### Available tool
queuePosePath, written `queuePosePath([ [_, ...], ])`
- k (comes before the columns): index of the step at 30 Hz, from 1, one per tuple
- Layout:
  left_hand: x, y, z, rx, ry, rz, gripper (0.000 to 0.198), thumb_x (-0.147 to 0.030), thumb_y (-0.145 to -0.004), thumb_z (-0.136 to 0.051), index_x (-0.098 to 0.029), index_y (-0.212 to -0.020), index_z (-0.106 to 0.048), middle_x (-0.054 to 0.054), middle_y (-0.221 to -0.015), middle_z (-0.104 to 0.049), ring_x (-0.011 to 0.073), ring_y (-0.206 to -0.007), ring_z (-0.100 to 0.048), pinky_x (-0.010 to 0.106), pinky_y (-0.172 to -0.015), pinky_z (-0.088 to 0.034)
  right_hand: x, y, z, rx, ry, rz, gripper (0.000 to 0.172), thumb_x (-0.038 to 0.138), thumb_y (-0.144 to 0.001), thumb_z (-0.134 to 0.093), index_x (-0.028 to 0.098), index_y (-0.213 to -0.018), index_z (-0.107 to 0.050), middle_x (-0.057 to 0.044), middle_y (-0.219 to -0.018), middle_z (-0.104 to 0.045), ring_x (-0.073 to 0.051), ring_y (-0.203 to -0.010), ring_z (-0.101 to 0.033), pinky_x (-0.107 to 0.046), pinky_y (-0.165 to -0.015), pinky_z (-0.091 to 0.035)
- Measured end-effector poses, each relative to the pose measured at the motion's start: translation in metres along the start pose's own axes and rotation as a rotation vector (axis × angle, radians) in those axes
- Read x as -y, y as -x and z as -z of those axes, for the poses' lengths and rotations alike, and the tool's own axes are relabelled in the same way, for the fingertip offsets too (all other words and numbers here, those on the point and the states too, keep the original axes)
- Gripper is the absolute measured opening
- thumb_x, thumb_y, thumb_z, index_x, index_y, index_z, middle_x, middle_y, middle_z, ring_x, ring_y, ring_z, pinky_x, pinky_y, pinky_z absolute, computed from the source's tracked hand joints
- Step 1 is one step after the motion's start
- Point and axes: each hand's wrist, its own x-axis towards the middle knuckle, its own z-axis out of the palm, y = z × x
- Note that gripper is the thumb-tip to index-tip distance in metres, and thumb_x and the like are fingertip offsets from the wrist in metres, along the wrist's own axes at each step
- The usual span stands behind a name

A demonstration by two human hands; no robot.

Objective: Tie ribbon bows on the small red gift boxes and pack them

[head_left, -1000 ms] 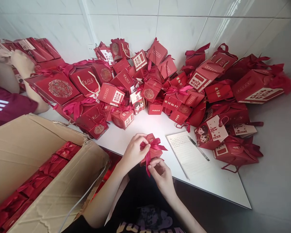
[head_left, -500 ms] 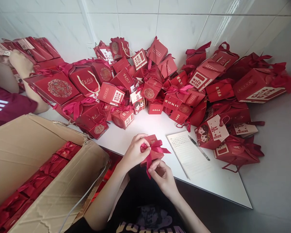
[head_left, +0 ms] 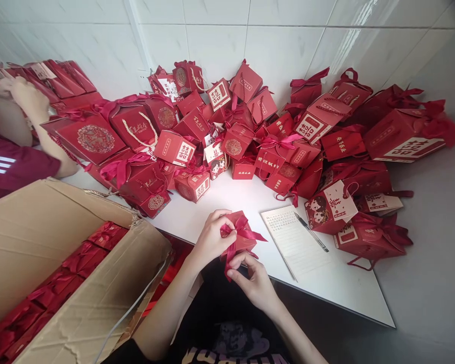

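A small red gift box (head_left: 247, 244) is at the front edge of the white table, with a dark pink satin ribbon (head_left: 252, 234) tied in a bow on its top. My left hand (head_left: 215, 235) reaches over the box's left side, thumb and fingers pinching the bow near its knot. Below it, my right hand (head_left: 252, 275) is closed on a hanging ribbon tail between thumb and index finger. The underside of the box is hidden by my hands.
Many red gift boxes (head_left: 237, 141) are piled along the tiled wall. A notepad (head_left: 288, 242) with a pen (head_left: 311, 232) lies right of my hands. At left stands an open cardboard box (head_left: 98, 283) of red boxes; beyond it, another person's hands (head_left: 26, 98) work.
My right hand has shifted slightly left and down with the ribbon tail. The left hand keeps its pinch at the bow. The other person's hands have moved closer together.
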Motion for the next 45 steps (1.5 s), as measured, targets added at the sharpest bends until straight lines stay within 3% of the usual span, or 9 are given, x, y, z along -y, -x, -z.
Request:
queuePosePath([
  [2, 0.000, 0.000, 0.001, 0.009, -0.002, -0.007, 0.005, -0.017, -0.075, -0.055, -0.021, -0.073, -0.055, 0.005, -0.115, -0.052, 0.0209, -0.115, -0.047, 0.038, -0.102, -0.038, 0.002, 0.001, 0.011, -0.052, 0.034, 0.004, 0.015, 0.033, -0.080, -0.060, 0.020, -0.087, -0.057, 0.002, -0.065, -0.058, -0.014, -0.062, -0.056, -0.027, -0.062, -0.044],
  [7, 0.000, 0.000, 0.002, 0.046, -0.001, -0.011, 0.004, -0.018, -0.077, -0.054, -0.021, -0.074, -0.055, 0.005, -0.116, -0.051, 0.0220, -0.117, -0.046, 0.040, -0.102, -0.037, -0.001, -0.018, 0.054, -0.516, 0.240, -0.038, 0.030, 0.047, -0.085, -0.047, 0.019, -0.079, -0.058, -0.003, -0.074, -0.059, -0.016, -0.066, -0.054, -0.029, -0.062, -0.043],
  [13, 0.001, 0.000, 0.004, 0.063, 0.002, -0.045, 0.003, -0.020, -0.078, -0.054, -0.022, -0.077, -0.055, 0.005, -0.117, -0.051, 0.0211, -0.119, -0.045, 0.038, -0.102, -0.038, -0.003, -0.038, 0.067, -0.164, 0.165, -0.092, 0.033, 0.050, -0.078, -0.057, 0.018, -0.071, -0.060, -0.005, -0.073, -0.062, -0.018, -0.071, -0.058, -0.031, -0.066, -0.046],
  [19, 0.003, -0.003, 0.007, 0.092, 0.002, -0.054, 0.002, -0.020, -0.078, -0.054, -0.022, -0.077, -0.056, 0.005, -0.119, -0.051, 0.0204, -0.119, -0.046, 0.036, -0.102, -0.038, 0.004, -0.015, 0.059, -0.251, 0.414, 0.365, 0.008, 0.021, -0.085, -0.055, 0.022, -0.081, -0.062, -0.003, -0.077, -0.060, -0.016, -0.073, -0.058, -0.030, -0.066, -0.048],
  [27, 0.006, -0.013, 0.011, 0.168, 0.044, -0.095, 0.002, -0.020, -0.078, -0.054, -0.021, -0.079, -0.057, 0.005, -0.122, -0.049, 0.0196, -0.120, -0.046, 0.036, -0.104, -0.035, 0.002, 0.003, 0.062, -0.089, 0.884, 0.702, 0.029, 0.008, -0.087, -0.045, 0.024, -0.102, -0.065, -0.007, -0.083, -0.065, -0.018, -0.076, -0.058, -0.032, -0.065, -0.048],
  [34, 0.005, -0.013, 0.011, 0.154, 0.052, -0.119, 0.002, -0.021, -0.078, -0.055, -0.021, -0.079, -0.057, 0.007, -0.121, -0.051, 0.0206, -0.119, -0.046, 0.039, -0.104, -0.035, 0.005, -0.006, 0.063, -0.133, 0.651, 0.598, 0.013, 0.025, -0.085, -0.051, 0.021, -0.083, -0.063, -0.007, -0.082, -0.061, -0.019, -0.076, -0.058, -0.033, -0.067, -0.046],
  [38, 0.004, -0.011, 0.007, 0.069, 0.112, -0.140, 0.008, -0.023, -0.078, -0.055, -0.021, -0.086, -0.056, 0.007, -0.120, -0.052, 0.0217, -0.122, -0.044, 0.040, -0.104, -0.034, 0.020, -0.040, 0.068, -0.379, 0.487, 0.201, 0.035, 0.039, -0.092, -0.033, 0.021, -0.069, -0.052, -0.002, -0.065, -0.054, -0.016, -0.062, -0.053, -0.029, -0.059, -0.041],
  [42, 0.004, -0.013, 0.007, -0.251, 0.054, -0.033, 0.011, -0.027, -0.081, -0.049, -0.020, -0.088, -0.053, 0.007, -0.105, -0.057, 0.0208, -0.107, -0.052, 0.039, -0.095, -0.041, 0.032, -0.077, 0.064, -0.249, 0.604, -0.051, 0.045, 0.055, -0.088, -0.032, 0.022, -0.062, -0.047, 0.002, -0.049, -0.046, -0.015, -0.049, -0.044, -0.026, -0.053, -0.034],
  [45, 0.003, -0.013, 0.009, -0.285, -0.145, 0.108, 0.019, -0.034, -0.081, -0.049, -0.020, -0.069, -0.049, 0.005, -0.080, -0.056, 0.0220, -0.087, -0.054, 0.040, -0.085, -0.043, 0.034, -0.090, 0.057, -0.157, 0.695, -0.104, 0.048, 0.057, -0.085, -0.038, 0.022, -0.051, -0.039, 0.001, -0.045, -0.044, -0.014, -0.046, -0.040, -0.026, -0.050, -0.030],
])
